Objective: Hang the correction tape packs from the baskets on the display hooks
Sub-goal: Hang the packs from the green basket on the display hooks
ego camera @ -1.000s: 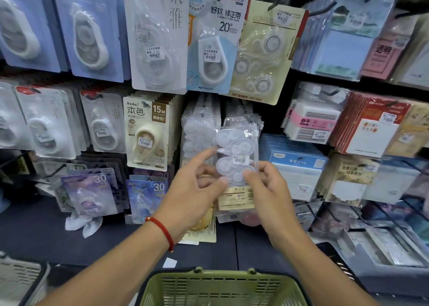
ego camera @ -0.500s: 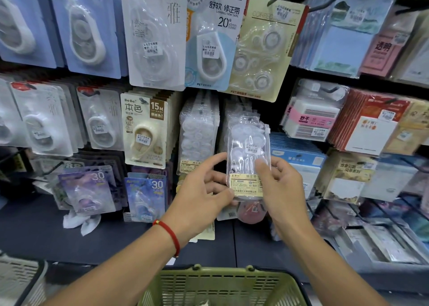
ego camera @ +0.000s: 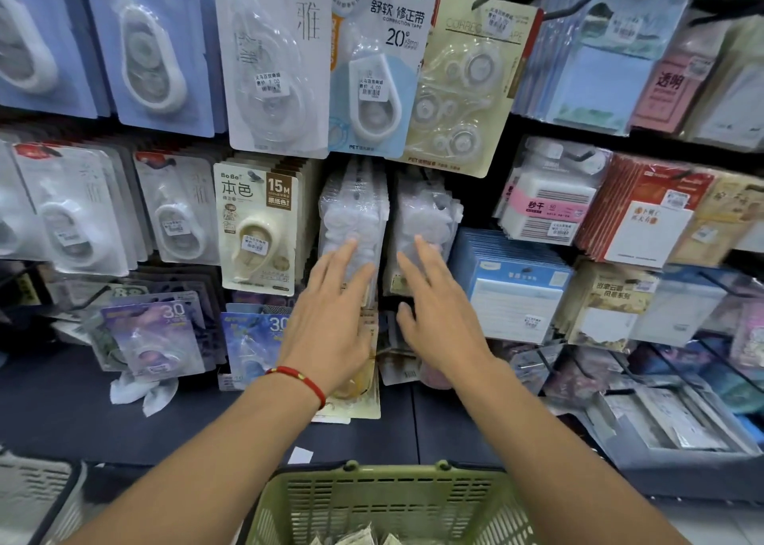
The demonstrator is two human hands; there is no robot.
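Left hand: the left hand (ego camera: 330, 321), a red cord bracelet (ego camera: 298, 379) round its wrist, reaches up to the display with fingers straight and slightly spread, grasping nothing; its fingertips lie flat against the front of the left stack of clear plastic correction tape packs (ego camera: 351, 217).
Right hand: the right hand (ego camera: 442, 317) is likewise released, fingers extended and apart, thumb out to the side; its fingertips touch the lower front of the right stack of clear plastic correction tape packs (ego camera: 426, 217).
Task packs: the two clear stacks hang side by side on the display in the middle row, just apart from each other, each hand on one stack. Whether the front pack is fully seated on its hook cannot be told, as the hook ends are hidden by the packaging.
Basket: a green plastic slotted basket (ego camera: 384, 499) sits at the bottom edge of the view below both forearms, with a few clear wrapped packs (ego camera: 355, 538) visible inside it.
Second basket: the corner of a grey plastic basket (ego camera: 33, 491) shows at the lower left.
Neighbours left: a beige carded correction tape marked 15M (ego camera: 258, 226) hangs just beside the left clear stack; purple carded tapes marked 30 (ego camera: 155, 333) hang lower down.
Neighbours above: a white-and-blue carded tape marked 20 (ego camera: 372, 69) and a cream carded refill pack (ego camera: 459, 85) hang overhead.
Neighbours right: blue boxed packs (ego camera: 516, 288) sit just beside the right stack, with pink-banded white packs (ego camera: 550, 205) above them.
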